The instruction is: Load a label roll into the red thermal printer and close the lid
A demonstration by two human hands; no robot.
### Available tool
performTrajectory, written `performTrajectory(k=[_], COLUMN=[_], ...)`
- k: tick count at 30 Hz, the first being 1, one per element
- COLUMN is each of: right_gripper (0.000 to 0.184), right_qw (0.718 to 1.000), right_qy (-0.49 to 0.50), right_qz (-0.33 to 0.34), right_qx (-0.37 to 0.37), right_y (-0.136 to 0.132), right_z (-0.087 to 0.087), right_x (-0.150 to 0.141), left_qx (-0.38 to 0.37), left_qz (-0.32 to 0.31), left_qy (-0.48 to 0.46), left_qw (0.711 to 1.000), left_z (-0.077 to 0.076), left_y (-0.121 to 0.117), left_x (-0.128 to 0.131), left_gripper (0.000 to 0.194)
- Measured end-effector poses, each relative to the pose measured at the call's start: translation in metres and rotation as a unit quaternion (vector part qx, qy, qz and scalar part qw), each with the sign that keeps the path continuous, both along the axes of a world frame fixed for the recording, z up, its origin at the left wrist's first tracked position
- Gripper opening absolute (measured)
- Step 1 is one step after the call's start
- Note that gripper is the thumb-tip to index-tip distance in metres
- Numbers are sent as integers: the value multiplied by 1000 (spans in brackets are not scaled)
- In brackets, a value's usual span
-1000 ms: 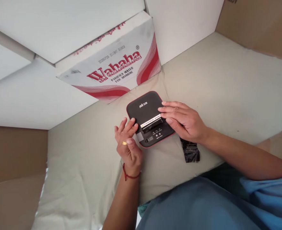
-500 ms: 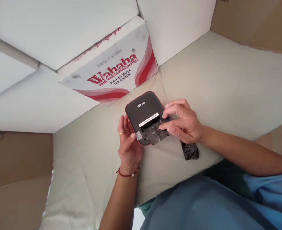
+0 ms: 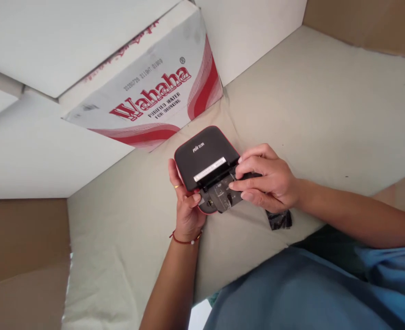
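Observation:
A small black printer (image 3: 205, 156) with a red rim and rounded corners is held above the cloth. Its lid stands slightly raised over a dark slot, with a white label strip (image 3: 209, 169) along the lid's front edge. In front of the slot lies a shiny dark flap or film (image 3: 223, 192); I cannot tell which. My left hand (image 3: 187, 201) grips the printer's left side, thumb on the front corner. My right hand (image 3: 266, 178) is curled at the right side, fingertips on the lid's corner and the dark piece. Part of the printer is hidden beneath that hand.
A crumpled black plastic piece (image 3: 280, 220) lies on the beige cloth (image 3: 312, 105) below my right wrist. A white-and-red water carton (image 3: 150, 96) stands just behind the printer. White boxes (image 3: 68, 41) and brown cardboard (image 3: 24, 243) border the surface.
The printer's lid has lifted a little at its front edge, widening the gap over the slot. My left thumb stays on the front corner. The view has shifted slightly.

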State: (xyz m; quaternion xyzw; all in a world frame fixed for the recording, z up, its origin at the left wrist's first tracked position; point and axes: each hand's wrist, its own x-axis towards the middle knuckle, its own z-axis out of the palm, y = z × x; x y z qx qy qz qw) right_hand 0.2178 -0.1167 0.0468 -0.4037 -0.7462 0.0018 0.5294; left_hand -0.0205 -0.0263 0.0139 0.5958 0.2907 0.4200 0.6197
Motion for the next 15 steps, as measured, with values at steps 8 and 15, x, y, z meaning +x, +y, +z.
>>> performTrajectory(k=[8,15], right_gripper=[41,41], right_qw=[995,949], right_qy=[-5,-188], right_qz=[19,-38], right_qx=[-93,-251], right_y=[3,58], right_z=[32,75], right_x=[6,-4], left_qx=[8,-12], left_qz=[-1,-4], left_qy=[-14,-54], left_qw=[1000,998], left_z=[-4,-8], left_y=[-2,4], left_x=[5,4], left_gripper=[92,88])
